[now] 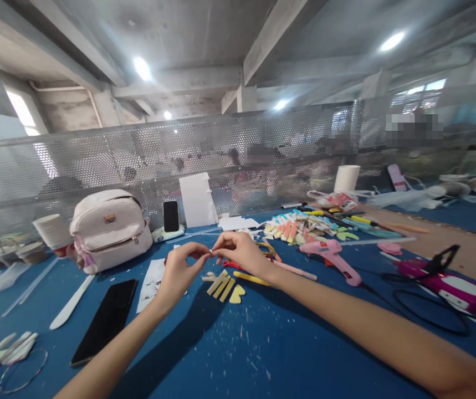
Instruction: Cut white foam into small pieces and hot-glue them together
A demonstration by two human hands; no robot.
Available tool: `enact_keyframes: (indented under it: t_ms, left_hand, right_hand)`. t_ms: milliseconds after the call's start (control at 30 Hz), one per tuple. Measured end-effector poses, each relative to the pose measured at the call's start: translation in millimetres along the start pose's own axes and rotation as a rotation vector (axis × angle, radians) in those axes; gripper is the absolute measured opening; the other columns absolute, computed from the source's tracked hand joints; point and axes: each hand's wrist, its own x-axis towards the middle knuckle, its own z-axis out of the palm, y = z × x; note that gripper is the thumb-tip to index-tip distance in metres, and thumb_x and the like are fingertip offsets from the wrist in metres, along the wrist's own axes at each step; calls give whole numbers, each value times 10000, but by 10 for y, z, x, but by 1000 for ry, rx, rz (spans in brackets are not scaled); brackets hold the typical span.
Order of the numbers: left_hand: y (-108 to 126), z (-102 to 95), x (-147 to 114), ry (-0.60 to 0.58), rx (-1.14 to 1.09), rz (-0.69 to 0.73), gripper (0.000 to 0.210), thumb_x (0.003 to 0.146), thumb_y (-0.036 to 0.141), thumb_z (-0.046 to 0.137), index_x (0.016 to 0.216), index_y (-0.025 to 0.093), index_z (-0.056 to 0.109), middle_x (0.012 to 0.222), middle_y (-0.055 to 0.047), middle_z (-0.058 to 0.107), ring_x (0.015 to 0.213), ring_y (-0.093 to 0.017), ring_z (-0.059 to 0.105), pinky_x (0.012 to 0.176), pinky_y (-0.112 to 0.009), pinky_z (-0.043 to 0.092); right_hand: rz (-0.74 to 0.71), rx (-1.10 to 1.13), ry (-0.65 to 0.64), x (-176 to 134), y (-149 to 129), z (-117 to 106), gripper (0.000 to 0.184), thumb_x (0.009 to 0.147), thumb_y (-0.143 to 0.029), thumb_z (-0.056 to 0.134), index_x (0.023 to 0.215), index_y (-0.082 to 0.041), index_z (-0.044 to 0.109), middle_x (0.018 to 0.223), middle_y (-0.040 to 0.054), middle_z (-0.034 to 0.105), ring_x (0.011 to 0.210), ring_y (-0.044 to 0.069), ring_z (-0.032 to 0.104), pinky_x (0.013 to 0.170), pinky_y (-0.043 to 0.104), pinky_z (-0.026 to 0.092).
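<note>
My left hand (182,269) and my right hand (240,252) meet above the middle of the blue table. Thumb and forefinger of each are pinched together around one tiny whitish piece (211,251), too small to name. Just below them lie several pale yellow foam strips (222,285) and a yellow heart-shaped piece (236,294). A yellow stick (251,278) and a red-handled tool, partly hidden by my right hand, lie beside them. Left of my left hand is a white sheet with dark specks (149,285).
A pink glue gun (331,256) lies at right, its cord near a magenta device (449,285). Behind is a heap of coloured foam pieces (300,227). At left are a white backpack (111,230), a black phone (107,318), paper cups (52,233) and scissors (7,353).
</note>
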Motion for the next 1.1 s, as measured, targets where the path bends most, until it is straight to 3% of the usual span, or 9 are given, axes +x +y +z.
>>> enact_keyframes:
  t_ms: [300,600,1100]
  left_hand:
    - [-47,35,17,-28,-76,-65,184,782,350,675,775,172,720,773,-47,731,707,-172,631,672,-251,462]
    - [-116,67,56,-67,-243,-160,318,689,457,750,693,148,676,599,-5,631,535,-117,528,526,-218,396]
    - [-85,49,78,-103,-260,-123,267,752,428,656,702,172,603,612,23,557,550,-111,489,544,-216,377]
  right_hand:
    - [23,-48,5,-7,63,5,111,770,-273,694,767,-167,661,630,14,676,583,171,678,571,263,518]
    - [14,-101,16,-42,45,36,196,754,-348,759,738,-172,673,632,4,665,530,138,627,554,250,484]
    - [63,-43,-7,-7,67,28,118,763,-272,709,798,-159,713,662,18,695,540,130,642,520,222,472]
